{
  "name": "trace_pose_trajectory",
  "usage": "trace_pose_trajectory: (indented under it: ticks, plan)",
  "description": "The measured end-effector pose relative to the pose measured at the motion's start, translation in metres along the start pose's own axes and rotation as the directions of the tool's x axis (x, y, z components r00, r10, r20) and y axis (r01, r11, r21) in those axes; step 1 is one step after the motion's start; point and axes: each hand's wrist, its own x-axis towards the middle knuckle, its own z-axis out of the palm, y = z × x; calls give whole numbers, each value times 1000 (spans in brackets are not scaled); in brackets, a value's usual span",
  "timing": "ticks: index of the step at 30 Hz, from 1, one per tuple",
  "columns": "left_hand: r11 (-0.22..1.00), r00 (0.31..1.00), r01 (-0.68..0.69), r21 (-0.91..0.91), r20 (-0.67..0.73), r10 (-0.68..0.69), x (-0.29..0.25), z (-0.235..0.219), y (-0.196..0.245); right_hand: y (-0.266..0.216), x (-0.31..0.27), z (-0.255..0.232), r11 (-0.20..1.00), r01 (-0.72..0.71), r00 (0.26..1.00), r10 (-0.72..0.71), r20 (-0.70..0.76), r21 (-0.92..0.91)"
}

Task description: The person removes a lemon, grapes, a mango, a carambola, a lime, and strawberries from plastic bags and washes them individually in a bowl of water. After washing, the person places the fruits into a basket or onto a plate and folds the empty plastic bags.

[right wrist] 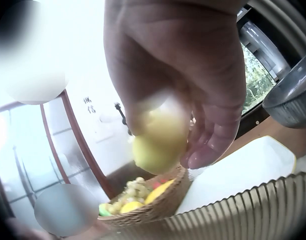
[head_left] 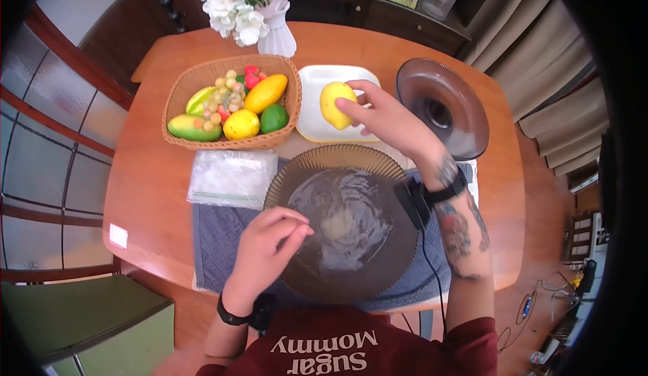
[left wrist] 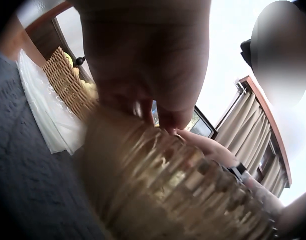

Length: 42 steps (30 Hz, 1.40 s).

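Note:
A yellow lemon is pinched between the thumb and fingers of the right hand, above the white tray. In the right wrist view the lemon hangs under the right hand. Below stands a ribbed glass bowl with water in it. Over its left rim is the left hand, fingers loosely bent and holding nothing. In the left wrist view the left hand is above the bowl's ribbed side.
A wicker basket of fruit stands at the back left, with a clear plastic bag in front of it. A dark glass bowl is at the back right. A blue towel lies under the water bowl. A flower vase stands behind.

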Motion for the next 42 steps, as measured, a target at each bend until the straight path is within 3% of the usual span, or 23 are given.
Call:
trace_pose_trajectory:
  ticks: [3, 6, 7, 9, 10, 12, 13, 14, 16, 18, 20, 21, 25, 27, 29, 30, 32, 36, 42]
  plan:
    - [999, 999, -32, -14, 21, 32, -2, 6, 0, 11, 55, 3, 985, -141, 988, 147, 48, -101]
    - [998, 997, -53, -37, 45, 55, -7, 10, -5, 20, 92, 11, 961, -155, 984, 172, 56, -228]
    - [996, 996, -64, -55, 52, 67, -8, 10, -6, 18, 99, 13, 964, -142, 986, 157, 50, -224]
    - [990, 997, -59, -131, 42, 65, -10, 7, -4, 10, 107, 19, 878, -293, 951, 308, -22, -378]
    - [990, 997, -65, -122, 40, 71, -10, 4, -5, 10, 112, 20, 882, -285, 954, 298, -23, -375]
    - [985, 999, -22, -170, -42, 16, -10, -3, -7, 27, 129, 25, 887, -305, 951, 306, -52, -348]
    - [986, 999, -25, -162, -45, 18, -8, -7, -11, 40, 138, 29, 928, -240, 969, 209, -134, -286]
    - [988, 995, -22, -153, -102, 7, -5, -12, -16, 55, 145, 29, 930, -233, 970, 203, -132, -283]
    - [990, 987, -18, -138, -162, -5, 1, -21, -28, 73, 155, 28, 981, -34, 990, 7, -139, -191]
    - [982, 964, 51, -180, -249, -96, 10, -31, -40, 72, 153, 28, 987, -98, 980, 73, -185, -130]
    - [988, 953, 26, -154, -294, -71, 21, -41, -48, 70, 151, 23, 970, -186, 976, 201, -84, 155]
    - [994, 944, 32, -105, -322, -64, 27, -46, -53, 67, 146, 23, 948, -180, 974, 208, -84, 262]
    - [997, 905, 81, 10, -420, -70, 54, -68, -74, 48, 125, 16, 935, -147, 986, 166, -29, 323]
    - [993, 884, 113, 40, -460, -83, 70, -75, -82, 25, 106, 8, 972, -230, 972, 228, 60, 42]
    - [982, 867, 52, 180, -496, 45, 87, -81, -87, 48, 111, 6, 977, -209, 970, 203, 134, 38]
    - [982, 867, 51, 182, -496, 47, 94, -84, -92, 52, 110, 6, 980, -194, 961, 183, 207, 35]
    - [900, 882, 9, 437, -428, 199, 109, -89, -105, 52, 105, 4, 980, -188, 958, 169, 232, 61]
    - [901, 891, 51, 431, -427, 154, 128, -87, -111, 40, 98, -2, 983, -180, 935, 157, 317, 45]
    - [744, 894, 144, 652, -408, 184, 139, -81, -110, 49, 106, 1, 978, -203, 926, 176, 333, 50]
